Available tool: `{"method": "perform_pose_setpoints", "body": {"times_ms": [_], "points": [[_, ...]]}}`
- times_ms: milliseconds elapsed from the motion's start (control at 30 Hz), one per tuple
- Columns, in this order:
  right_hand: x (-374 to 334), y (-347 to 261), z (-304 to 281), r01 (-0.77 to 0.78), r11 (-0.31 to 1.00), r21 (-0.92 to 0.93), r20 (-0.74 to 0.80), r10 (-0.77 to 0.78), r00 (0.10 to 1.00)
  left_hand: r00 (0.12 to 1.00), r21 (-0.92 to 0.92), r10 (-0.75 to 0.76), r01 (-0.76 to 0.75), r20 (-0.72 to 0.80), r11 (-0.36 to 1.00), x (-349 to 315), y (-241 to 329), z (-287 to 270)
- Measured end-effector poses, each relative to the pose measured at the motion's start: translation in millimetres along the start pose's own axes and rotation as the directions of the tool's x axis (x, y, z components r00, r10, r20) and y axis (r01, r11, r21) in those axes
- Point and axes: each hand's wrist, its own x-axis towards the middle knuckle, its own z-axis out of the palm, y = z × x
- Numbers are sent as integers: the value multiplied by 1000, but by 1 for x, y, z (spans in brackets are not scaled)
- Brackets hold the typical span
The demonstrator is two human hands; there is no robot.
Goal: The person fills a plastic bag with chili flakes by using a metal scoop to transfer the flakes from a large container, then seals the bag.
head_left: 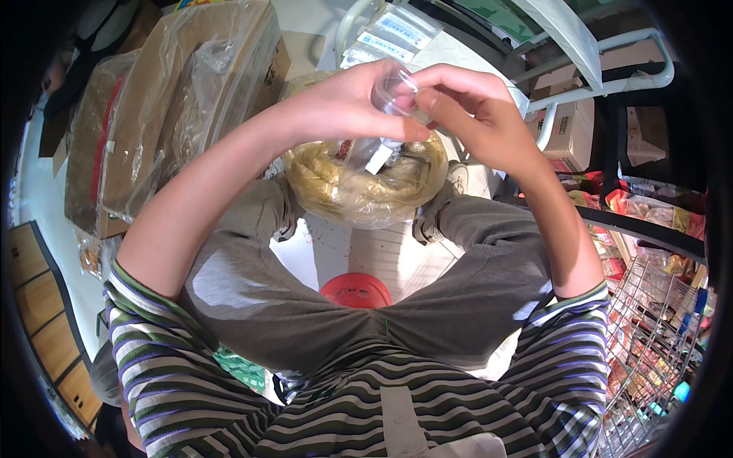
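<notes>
My left hand (pixel 347 103) is wrapped round a clear round plastic container (pixel 388 90), with the thumb along its near side. My right hand (pixel 485 114) has its thumb and fingers pinched together at the container's right edge. Whether anything small sits between those fingertips is hidden. Just below both hands, between my feet, stands a wide round tub lined with a yellowish clear plastic bag (pixel 336 183). Inside the bag lie a white rectangular piece (pixel 378 159) and something reddish, partly covered by my left hand.
Large cardboard boxes with clear plastic liners (pixel 172 114) stand at the left. A red round lid or stool top (pixel 356 291) shows between my thighs. White metal rails (pixel 595 80) rise at the right, near a wire basket of colourful packets (pixel 649 343). Crumbs dot the floor.
</notes>
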Motion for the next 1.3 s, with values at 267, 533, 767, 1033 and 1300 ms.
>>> {"method": "perform_pose_setpoints", "body": {"times_ms": [267, 533, 767, 1033, 1300], "points": [[7, -9, -8, 33, 892, -450, -201, -137, 970, 954, 446, 291, -232, -67, 864, -5, 6, 10], [10, 3, -13, 28, 809, -587, -2, -36, 999, 932, 640, 363, -277, -3, 716, 2, 2, 15], [7, 49, -29, -336, 882, -330, -133, 309, 942, 983, 640, 155, -60, -94, 766, -3, -19, -18], [-29, 200, 35, -273, 514, -813, 97, 582, 807, 992, 629, -18, 94, -125, 771, -22, -54, -45], [23, 283, 106, -277, 494, -824, 102, 611, 785, 990, 655, 18, 81, -142, 751, -49, -72, -58]]}}
